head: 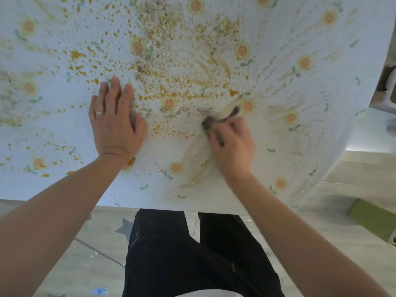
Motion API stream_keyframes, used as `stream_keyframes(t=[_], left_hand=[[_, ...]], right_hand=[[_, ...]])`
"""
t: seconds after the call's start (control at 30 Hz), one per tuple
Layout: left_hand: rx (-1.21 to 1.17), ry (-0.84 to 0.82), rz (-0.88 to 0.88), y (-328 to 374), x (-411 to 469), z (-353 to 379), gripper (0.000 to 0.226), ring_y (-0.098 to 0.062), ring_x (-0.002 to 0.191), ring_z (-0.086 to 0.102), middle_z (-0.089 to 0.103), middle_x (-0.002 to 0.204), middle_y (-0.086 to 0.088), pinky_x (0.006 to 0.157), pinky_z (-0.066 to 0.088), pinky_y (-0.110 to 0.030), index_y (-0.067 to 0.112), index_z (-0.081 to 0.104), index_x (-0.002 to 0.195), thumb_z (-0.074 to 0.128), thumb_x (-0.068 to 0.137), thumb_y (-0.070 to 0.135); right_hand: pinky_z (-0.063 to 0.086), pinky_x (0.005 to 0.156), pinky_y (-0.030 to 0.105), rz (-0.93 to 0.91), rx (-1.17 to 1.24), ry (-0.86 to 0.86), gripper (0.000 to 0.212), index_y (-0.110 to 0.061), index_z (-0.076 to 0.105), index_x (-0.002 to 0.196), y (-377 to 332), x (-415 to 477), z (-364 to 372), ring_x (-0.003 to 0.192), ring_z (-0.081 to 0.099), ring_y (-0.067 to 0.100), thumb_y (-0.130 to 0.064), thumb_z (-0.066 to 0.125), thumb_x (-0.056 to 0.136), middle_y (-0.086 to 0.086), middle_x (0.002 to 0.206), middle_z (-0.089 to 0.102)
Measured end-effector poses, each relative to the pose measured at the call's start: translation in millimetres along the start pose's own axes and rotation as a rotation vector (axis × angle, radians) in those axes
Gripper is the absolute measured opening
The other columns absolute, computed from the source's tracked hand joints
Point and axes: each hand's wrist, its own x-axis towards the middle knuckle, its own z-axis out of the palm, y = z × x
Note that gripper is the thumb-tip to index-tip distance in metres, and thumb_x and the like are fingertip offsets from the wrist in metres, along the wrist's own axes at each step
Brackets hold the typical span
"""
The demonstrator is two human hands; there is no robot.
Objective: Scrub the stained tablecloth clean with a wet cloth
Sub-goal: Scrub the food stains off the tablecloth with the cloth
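A white tablecloth (pixel 64 129) printed with orange flowers covers the table and fills most of the view. Yellow-orange spots and brown crumbs (pixel 182 67) spread thickly over its middle and far part. My left hand (pixel 115 121) lies flat on the cloth with straight fingers, a ring on one finger. My right hand (pixel 232 142), blurred by motion, grips a small dark grey wet cloth (pixel 220 118) bunched under its fingers and presses it onto the tablecloth. Smeared pale yellow streaks (pixel 199 166) lie around and below that hand.
The table's near edge (pixel 171 207) runs just in front of my dark trousers (pixel 192 254). The tablecloth hangs over the right edge. A green object (pixel 372 221) lies on the pale floor at the right. Boxes or furniture (pixel 387 82) stand beyond the right edge.
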Motion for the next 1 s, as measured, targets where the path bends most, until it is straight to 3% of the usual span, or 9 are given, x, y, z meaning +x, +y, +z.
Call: stream_keyframes(t=[0.1, 0.17, 0.27, 0.37, 0.47, 0.63, 0.77, 0.87, 1.0], left_hand=[[-0.003, 0.017, -0.005, 0.7, -0.8, 0.6, 0.062, -0.031, 0.157, 0.020, 0.026, 0.169, -0.008, 0.126, 0.016, -0.051, 0.018, 0.035, 0.159, 0.043, 0.099, 0.034], [-0.004, 0.019, 0.001, 0.7, -0.7, 1.0, 0.062, -0.031, 0.157, 0.020, 0.027, 0.169, -0.009, 0.126, 0.017, -0.052, 0.018, 0.036, 0.158, 0.043, 0.099, 0.034], [-0.001, 0.018, -0.004, -0.1, -0.6, 1.2, 0.062, -0.031, 0.157, 0.020, 0.027, 0.169, -0.009, 0.125, 0.018, -0.052, 0.018, 0.036, 0.158, 0.043, 0.099, 0.034], [0.006, 0.027, 0.000, 0.0, -0.5, 0.6, 0.061, -0.032, 0.156, 0.022, 0.029, 0.168, -0.009, 0.125, 0.018, -0.052, 0.018, 0.036, 0.158, 0.043, 0.099, 0.034], [0.012, 0.029, 0.002, 0.8, -2.4, 0.8, 0.061, -0.032, 0.156, 0.023, 0.029, 0.168, -0.009, 0.125, 0.019, -0.052, 0.018, 0.036, 0.158, 0.043, 0.100, 0.035], [0.001, 0.026, -0.001, 0.1, -0.7, 0.9, 0.062, -0.032, 0.156, 0.022, 0.028, 0.168, -0.009, 0.124, 0.020, -0.053, 0.017, 0.037, 0.158, 0.042, 0.099, 0.035], [0.002, 0.020, 0.004, 0.3, -1.3, 0.6, 0.062, -0.032, 0.156, 0.022, 0.028, 0.168, -0.009, 0.124, 0.021, -0.053, 0.017, 0.037, 0.158, 0.042, 0.099, 0.035], [0.002, 0.009, -0.008, 1.8, -0.9, 0.4, 0.062, -0.031, 0.157, 0.021, 0.027, 0.168, -0.009, 0.125, 0.019, -0.052, 0.018, 0.036, 0.158, 0.042, 0.099, 0.035], [0.010, 0.007, -0.008, 0.8, 0.0, -0.6, 0.061, -0.032, 0.156, 0.022, 0.028, 0.168, -0.009, 0.124, 0.020, -0.053, 0.017, 0.037, 0.157, 0.043, 0.099, 0.035]], right_hand=[[0.049, 0.059, 0.032, -0.393, -0.028, -0.315, 0.017, -0.026, 0.076, 0.103, -17.6, -55.8, 6.2, 0.080, 0.053, 0.020, -0.027, 0.077, 0.087, -0.001, 0.096, 0.062], [0.052, 0.070, 0.035, -0.417, -0.070, -0.455, 0.012, -0.035, 0.073, 0.102, -9.2, -48.8, -5.6, 0.084, 0.054, 0.012, -0.040, 0.069, 0.091, -0.011, 0.097, 0.061], [0.051, 0.079, 0.034, -0.294, -0.278, -0.249, 0.014, -0.046, 0.071, 0.088, 32.9, 10.2, -30.8, 0.086, 0.059, 0.005, -0.059, 0.066, 0.084, -0.018, 0.097, 0.063], [0.053, 0.065, 0.041, 0.008, -0.230, 0.097, 0.020, -0.026, 0.075, 0.099, 57.0, 68.5, -39.3, 0.083, 0.059, 0.017, -0.041, 0.063, 0.093, -0.001, 0.106, 0.060], [0.050, 0.061, 0.032, 0.189, -0.170, 0.149, 0.018, -0.022, 0.074, 0.099, 27.9, 85.0, -15.7, 0.077, 0.053, 0.012, -0.036, 0.064, 0.093, -0.001, 0.107, 0.057], [0.047, 0.052, 0.030, -0.164, -0.037, -0.115, 0.007, -0.017, 0.073, 0.091, -25.6, 15.0, 16.7, 0.078, 0.059, 0.025, -0.023, 0.072, 0.089, 0.006, 0.099, 0.061], [0.051, 0.049, 0.034, -0.414, -0.091, -0.221, 0.015, -0.022, 0.075, 0.096, 11.7, -16.9, -3.9, 0.075, 0.061, 0.026, -0.022, 0.081, 0.082, 0.005, 0.098, 0.065], [0.052, 0.055, 0.034, -0.252, -0.126, -0.056, 0.011, -0.025, 0.074, 0.099, 46.1, 17.5, -27.3, 0.080, 0.064, 0.025, -0.034, 0.072, 0.092, 0.001, 0.102, 0.063], [0.052, 0.059, 0.037, 0.227, -0.123, 0.127, 0.016, -0.021, 0.072, 0.098, 33.4, 66.9, -17.4, 0.080, 0.059, 0.020, -0.034, 0.064, 0.092, 0.000, 0.108, 0.057]])
